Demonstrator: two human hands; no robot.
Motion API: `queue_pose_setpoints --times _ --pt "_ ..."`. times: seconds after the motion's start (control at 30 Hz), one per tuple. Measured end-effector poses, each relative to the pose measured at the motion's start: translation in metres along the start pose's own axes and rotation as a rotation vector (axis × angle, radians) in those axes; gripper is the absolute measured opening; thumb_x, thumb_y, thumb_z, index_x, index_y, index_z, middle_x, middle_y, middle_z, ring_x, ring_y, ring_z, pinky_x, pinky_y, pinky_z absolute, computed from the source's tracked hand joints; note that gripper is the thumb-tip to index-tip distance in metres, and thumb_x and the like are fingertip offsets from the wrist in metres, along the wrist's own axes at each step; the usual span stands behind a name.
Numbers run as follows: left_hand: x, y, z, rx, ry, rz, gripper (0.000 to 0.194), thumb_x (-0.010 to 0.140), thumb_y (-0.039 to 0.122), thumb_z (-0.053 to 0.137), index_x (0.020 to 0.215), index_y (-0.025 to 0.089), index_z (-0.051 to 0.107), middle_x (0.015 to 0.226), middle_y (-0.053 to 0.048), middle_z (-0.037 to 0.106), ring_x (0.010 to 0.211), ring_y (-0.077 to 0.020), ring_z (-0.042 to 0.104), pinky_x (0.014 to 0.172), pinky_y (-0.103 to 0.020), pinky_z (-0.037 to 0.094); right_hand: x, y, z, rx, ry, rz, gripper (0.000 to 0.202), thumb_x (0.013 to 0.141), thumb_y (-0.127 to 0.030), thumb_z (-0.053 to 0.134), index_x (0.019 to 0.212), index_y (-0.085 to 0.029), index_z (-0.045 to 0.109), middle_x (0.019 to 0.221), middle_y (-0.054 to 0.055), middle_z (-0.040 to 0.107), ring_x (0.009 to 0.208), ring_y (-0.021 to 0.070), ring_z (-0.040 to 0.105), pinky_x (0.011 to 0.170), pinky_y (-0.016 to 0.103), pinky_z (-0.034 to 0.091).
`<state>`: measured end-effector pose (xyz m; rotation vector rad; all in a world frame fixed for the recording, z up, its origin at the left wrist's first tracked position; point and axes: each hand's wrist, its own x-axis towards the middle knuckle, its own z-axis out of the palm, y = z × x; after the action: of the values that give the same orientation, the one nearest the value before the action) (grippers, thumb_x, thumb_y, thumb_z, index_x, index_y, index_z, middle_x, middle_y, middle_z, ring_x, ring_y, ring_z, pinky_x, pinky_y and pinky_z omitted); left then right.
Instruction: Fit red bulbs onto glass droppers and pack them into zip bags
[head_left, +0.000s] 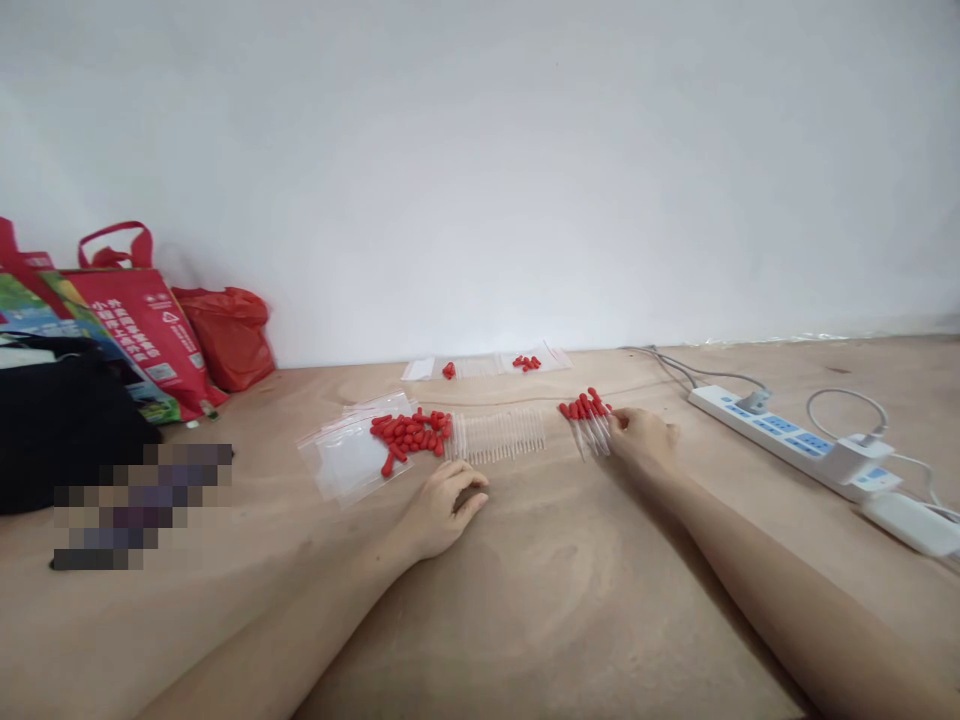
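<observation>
My right hand (641,435) is closed, its fingertips at the right end of a row of droppers (592,425), clear tubes with red rubber bulbs; it seems to pinch the outermost one. My left hand (448,507) rests on the table with curled fingers and the thumb apart, holding nothing. Just beyond it lies a row of clear glass tubes (499,435) side by side, without bulbs. To their left, a heap of loose red rubber bulbs (409,432) partly covers some clear zip bags (341,465).
Near the wall, more bags hold red bulbs (527,362) and clear tubes (476,367). A white power strip (787,440) with plugs and cables runs along the right. Red shopping bags (146,340), a black bag (67,420) and a pixelated object (142,507) occupy the left.
</observation>
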<state>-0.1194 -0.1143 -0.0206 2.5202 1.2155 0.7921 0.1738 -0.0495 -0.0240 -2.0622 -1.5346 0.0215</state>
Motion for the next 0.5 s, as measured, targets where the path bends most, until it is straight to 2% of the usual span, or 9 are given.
queue_pose_setpoints --times 0.07,0.17,0.33,0.5 --pt "-0.0004 0.0003 -0.0004 -0.008 0.001 0.007 0.012 0.079 0.018 0.048 0.086 0.018 0.057 0.087 -0.004 0.058 0.083 -0.017 0.054 0.075 -0.031 0.044 -0.0007 -0.0004 0.002 -0.055 -0.072 0.016 0.028 0.074 -0.026 0.041 0.08 -0.022 0.068 0.075 0.007 0.066 0.079 0.0223 0.057 0.079 0.037 0.026" --pt "-0.0013 -0.0006 -0.0002 -0.012 0.002 0.016 0.012 0.08 0.018 0.048 0.087 0.018 0.058 0.087 -0.005 0.058 0.083 -0.0171 0.054 0.075 -0.031 0.044 -0.0016 -0.0002 0.0047 -0.092 -0.097 0.003 0.029 0.074 -0.027 0.042 0.088 -0.023 0.066 0.083 0.008 0.066 0.084 0.0246 0.057 0.079 0.038 0.028" --pt "-0.0018 -0.0009 -0.0009 -0.015 0.007 0.019 0.012 0.079 0.017 0.048 0.086 0.018 0.058 0.087 -0.005 0.058 0.083 -0.0174 0.054 0.075 -0.032 0.044 -0.0007 0.0031 0.0056 -0.091 -0.039 -0.019 0.031 0.074 -0.029 0.042 0.093 -0.019 0.065 0.097 0.01 0.063 0.09 0.0254 0.055 0.077 0.038 0.029" --pt "-0.0016 0.0022 -0.0011 -0.009 0.006 0.02 0.012 0.079 0.016 0.049 0.085 0.018 0.058 0.086 -0.004 0.059 0.081 -0.0166 0.054 0.074 -0.03 0.044 -0.0046 -0.0009 0.0056 -0.037 0.051 -0.095 0.029 0.076 -0.031 0.041 0.089 -0.021 0.065 0.091 0.007 0.063 0.088 0.0223 0.054 0.078 0.038 0.026"
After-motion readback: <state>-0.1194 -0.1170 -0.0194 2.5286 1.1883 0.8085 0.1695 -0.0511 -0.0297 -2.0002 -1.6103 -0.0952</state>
